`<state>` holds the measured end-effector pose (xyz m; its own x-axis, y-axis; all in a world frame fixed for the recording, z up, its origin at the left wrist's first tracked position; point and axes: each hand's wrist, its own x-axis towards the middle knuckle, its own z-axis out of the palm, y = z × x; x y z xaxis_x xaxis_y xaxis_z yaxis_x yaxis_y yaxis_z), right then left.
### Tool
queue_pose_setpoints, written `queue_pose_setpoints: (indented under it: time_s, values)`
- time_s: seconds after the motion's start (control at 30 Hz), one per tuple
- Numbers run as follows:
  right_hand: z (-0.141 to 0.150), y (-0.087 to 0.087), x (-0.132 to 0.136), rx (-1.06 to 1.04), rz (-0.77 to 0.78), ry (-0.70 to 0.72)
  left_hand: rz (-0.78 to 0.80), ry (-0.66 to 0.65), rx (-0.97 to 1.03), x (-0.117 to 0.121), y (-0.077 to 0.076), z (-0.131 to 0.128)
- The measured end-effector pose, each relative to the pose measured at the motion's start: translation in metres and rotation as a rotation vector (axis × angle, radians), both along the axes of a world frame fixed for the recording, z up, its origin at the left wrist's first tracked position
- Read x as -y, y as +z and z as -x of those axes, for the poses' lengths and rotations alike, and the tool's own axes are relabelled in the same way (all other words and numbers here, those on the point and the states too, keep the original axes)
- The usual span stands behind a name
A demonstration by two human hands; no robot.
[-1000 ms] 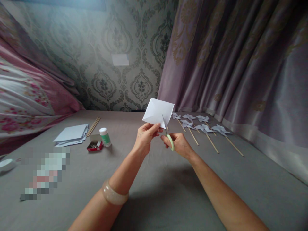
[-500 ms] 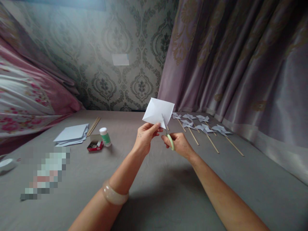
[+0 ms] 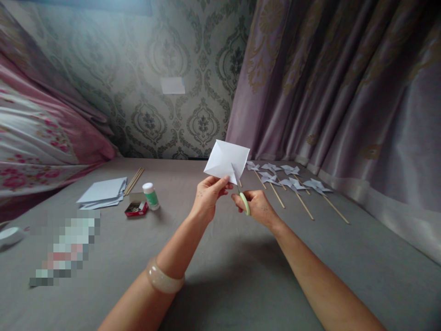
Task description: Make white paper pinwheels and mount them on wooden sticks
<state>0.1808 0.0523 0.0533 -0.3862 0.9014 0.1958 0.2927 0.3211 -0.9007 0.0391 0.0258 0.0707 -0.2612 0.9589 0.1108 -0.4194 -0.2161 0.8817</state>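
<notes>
My left hand (image 3: 209, 195) pinches the lower edge of a white square of paper (image 3: 223, 156), held up above the table with fold creases running across it. My right hand (image 3: 257, 207) is closed on a pair of scissors (image 3: 245, 203) with pale green handles. Their blades lie at the paper's lower right corner, the tip pointing toward its middle. Part of the handles is hidden by my right fingers. Behind and to the right lie several white paper pinwheels (image 3: 291, 184) on thin wooden sticks.
On the left of the grey-covered table (image 3: 220, 285) are a stack of white paper (image 3: 102, 191), loose wooden sticks (image 3: 134, 180), a red box (image 3: 135, 209) of small pieces, a white-and-green glue bottle (image 3: 150, 196), a roll of tape (image 3: 11, 236) and a blurred-out item (image 3: 69, 248). Curtains (image 3: 310, 82) hang at right.
Almost nothing differs. Both hands, the paper and the scissors keep nearly the same place, and the blades stay at the same corner.
</notes>
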Motion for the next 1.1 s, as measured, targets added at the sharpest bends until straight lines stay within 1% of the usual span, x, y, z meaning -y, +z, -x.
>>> queue_pose_setpoints:
  time_s: [0.3,0.8,0.87,0.97,1.03,1.1]
  values:
    - [0.000,-0.001,0.000,0.004,-0.009,-0.001,0.005,0.004,-0.006,0.001,0.000,0.000]
    - [-0.001,-0.002,-0.002,0.006,0.033,0.011,0.009,0.005,-0.004,0.001,-0.001,0.000]
    - [-0.001,-0.002,-0.002,0.024,0.042,0.052,0.017,0.013,-0.015,0.000,-0.001,0.000]
    - [-0.001,-0.001,-0.001,0.077,0.048,0.185,0.024,0.049,-0.011,-0.001,0.000,0.003]
    - [-0.002,-0.001,0.000,0.127,0.067,0.264,0.021,0.089,0.005,-0.003,0.002,0.008]
    - [-0.004,0.000,0.001,0.167,0.087,0.305,0.014,0.130,0.016,-0.004,0.003,0.016]
